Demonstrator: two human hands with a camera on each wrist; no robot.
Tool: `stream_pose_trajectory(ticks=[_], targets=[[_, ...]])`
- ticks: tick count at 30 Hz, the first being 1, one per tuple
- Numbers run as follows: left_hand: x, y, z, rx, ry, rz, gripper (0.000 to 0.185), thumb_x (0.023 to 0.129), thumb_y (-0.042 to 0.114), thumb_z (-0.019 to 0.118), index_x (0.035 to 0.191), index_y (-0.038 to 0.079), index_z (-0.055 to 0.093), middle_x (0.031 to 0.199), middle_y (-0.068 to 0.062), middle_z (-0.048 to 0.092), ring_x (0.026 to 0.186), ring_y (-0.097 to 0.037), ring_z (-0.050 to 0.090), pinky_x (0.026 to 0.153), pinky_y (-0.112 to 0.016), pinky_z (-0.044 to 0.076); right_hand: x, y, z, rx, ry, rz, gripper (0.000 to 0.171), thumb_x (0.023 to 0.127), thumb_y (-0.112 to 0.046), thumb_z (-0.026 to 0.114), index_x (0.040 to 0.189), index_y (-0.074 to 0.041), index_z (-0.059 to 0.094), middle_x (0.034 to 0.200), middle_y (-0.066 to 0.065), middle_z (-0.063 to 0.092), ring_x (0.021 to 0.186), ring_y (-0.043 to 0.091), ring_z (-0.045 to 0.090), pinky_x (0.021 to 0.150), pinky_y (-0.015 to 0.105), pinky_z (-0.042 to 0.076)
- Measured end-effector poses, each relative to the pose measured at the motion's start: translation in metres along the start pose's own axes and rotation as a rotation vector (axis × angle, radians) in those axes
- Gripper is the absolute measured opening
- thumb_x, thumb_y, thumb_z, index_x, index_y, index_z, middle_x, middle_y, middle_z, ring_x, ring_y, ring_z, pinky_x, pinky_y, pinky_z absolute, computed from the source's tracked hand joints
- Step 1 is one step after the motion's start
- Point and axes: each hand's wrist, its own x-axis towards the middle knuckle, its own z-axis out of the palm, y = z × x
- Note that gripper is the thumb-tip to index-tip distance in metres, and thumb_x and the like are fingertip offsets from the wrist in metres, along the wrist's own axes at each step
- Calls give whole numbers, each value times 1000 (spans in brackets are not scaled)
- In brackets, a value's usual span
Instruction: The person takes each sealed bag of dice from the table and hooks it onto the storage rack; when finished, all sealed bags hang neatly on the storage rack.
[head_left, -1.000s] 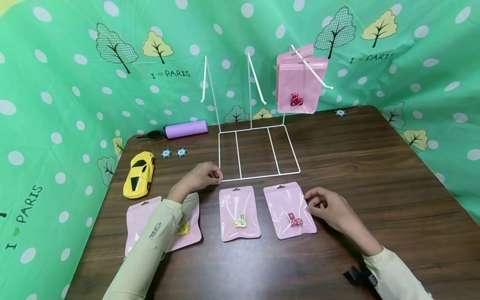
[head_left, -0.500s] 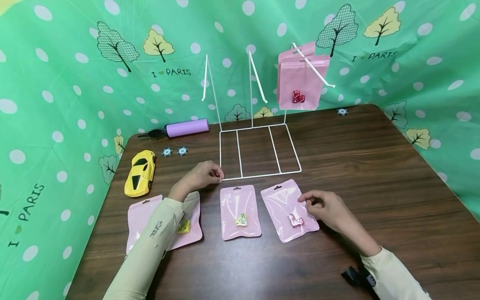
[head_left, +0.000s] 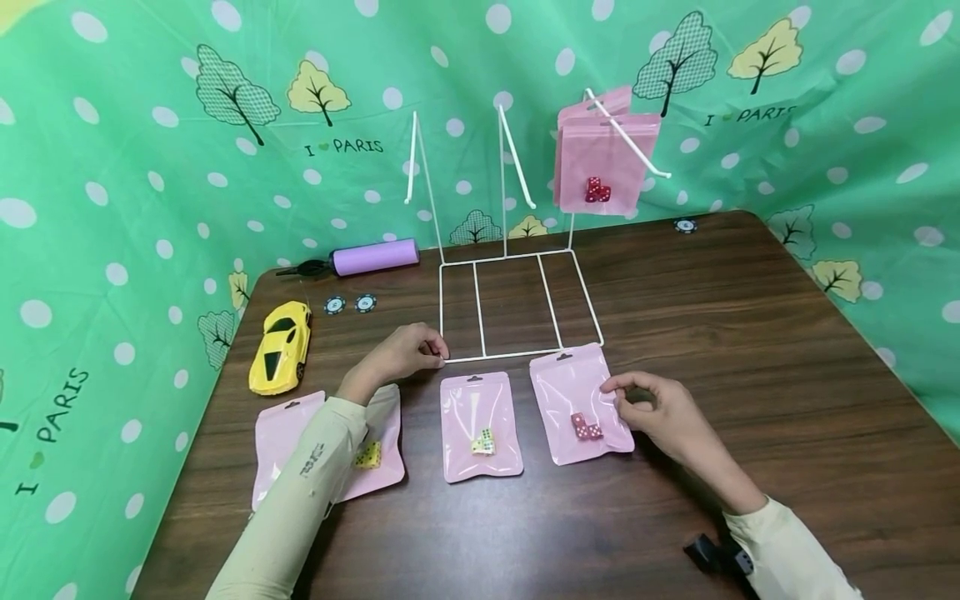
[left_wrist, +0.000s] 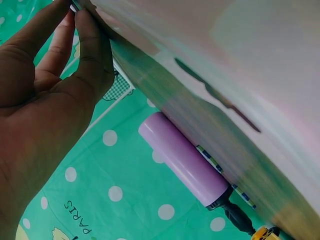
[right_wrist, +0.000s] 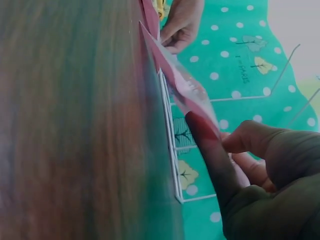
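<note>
My right hand (head_left: pixel 663 408) pinches the right edge of a pink zip bag (head_left: pixel 570 387) with red dice showing through it. In the right wrist view, thumb and fingers lie on opposite sides of the bag (right_wrist: pixel 182 85), which stands tilted off the tabletop. The bag's top edge reaches the front bar of a white wire rack (head_left: pixel 517 355). My left hand (head_left: pixel 401 354) pinches the rack's front left corner. Beside the held bag lies another pink bag (head_left: pixel 480 408) with yellowish dice. Under my left forearm are more pink bags (head_left: pixel 386 471), partly hidden, one with yellow dice.
Pink bags with red dice (head_left: pixel 603 158) hang on the rack's right hook; its other two hooks (head_left: pixel 411 162) are bare. A yellow toy car (head_left: pixel 281 348), a purple hand pump (head_left: pixel 375 257) and poker chips (head_left: pixel 366 302) lie at left. Another chip (head_left: pixel 685 225) lies at the back right.
My right hand has come to grip the bag of red dice at its edge. That bag tilted left, then straightened and moved away toward the rack. My left hand stays at the rack corner.
</note>
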Motion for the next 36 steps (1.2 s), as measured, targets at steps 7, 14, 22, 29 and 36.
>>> stream_pose_trajectory(ticks=[7,14,22,29,36], targets=[[-1,2,0,0,10,13,5,97,0,78,95,3,77,91,-6,71,87,-18,63,81,-34,54,-2,-4,-4,51,48,-78,16,104,-2,69,118,4,73,120,20,72,64,5,65,53,22,43],[-2,3,0,0,8,13,5,97,-1,78,95,4,77,90,-6,71,85,-17,62,78,-32,53,-3,-8,-9,93,74,-132,17,104,0,69,120,4,71,108,-15,70,56,6,61,46,24,37],[-1,2,0,-10,6,8,5,97,-1,78,96,3,78,89,-5,71,83,-16,61,75,-30,51,-1,-17,-17,115,120,-219,18,102,7,68,121,6,70,106,-6,67,64,7,66,50,23,43],[-1,0,0,-1,8,17,3,97,-1,78,98,1,77,92,-6,71,87,-19,62,79,-33,54,2,-29,-23,136,141,-299,22,100,14,65,122,9,67,107,-5,66,71,6,68,49,25,45],[0,-1,0,12,-1,25,3,99,2,77,97,-1,77,93,-7,72,88,-19,63,81,-34,55,6,-44,-30,208,185,-386,29,97,21,63,123,11,67,113,0,70,73,7,71,61,17,55]])
